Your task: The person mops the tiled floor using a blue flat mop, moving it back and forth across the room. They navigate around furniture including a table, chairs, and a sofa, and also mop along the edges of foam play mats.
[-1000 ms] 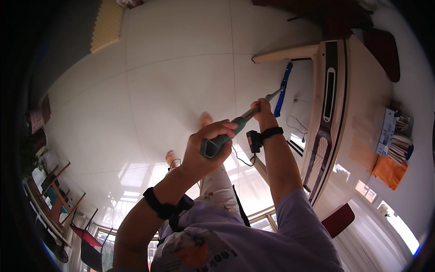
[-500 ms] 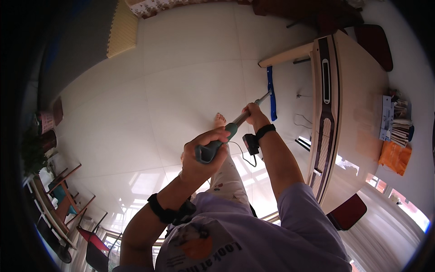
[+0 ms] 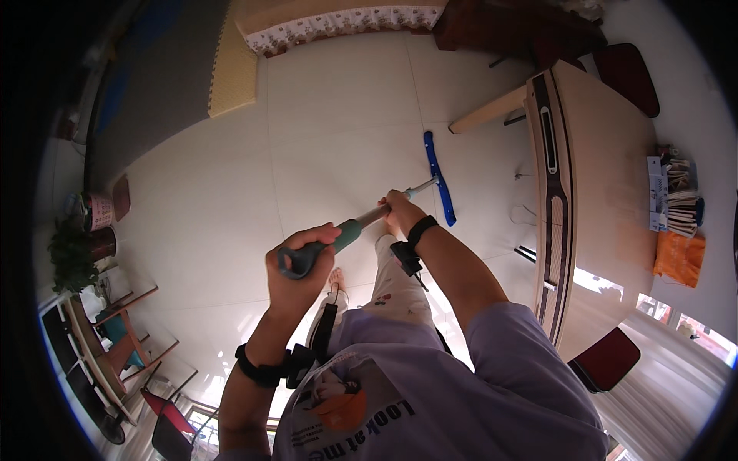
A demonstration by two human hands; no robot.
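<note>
A long-handled mop [image 3: 372, 217] slants away from me over the floor. My left hand [image 3: 298, 290] is closed round the top of its handle, at the dark green grip that ends in a grey loop. Farther down, my right hand [image 3: 400, 209] wraps round the metal pole. The long, narrow blue mop head [image 3: 435, 163] lies on the pale floor ahead and to the right, apart from the table leg. My bare feet are partly hidden under the arms and pole.
At the right stands a long wooden table [image 3: 607, 177] with a drawer front and a stout leg [image 3: 488, 110]. An orange bag [image 3: 679, 260] and a stack of books lie there. Yellow-edged dark matting [image 3: 233, 73] is at far left. Chairs [image 3: 615, 359] and a potted plant [image 3: 73, 253] stand around.
The mop head has moved left, away from the table leg, and slightly toward me. Both hands have shifted left with the handle. My view has turned and moved a little.
</note>
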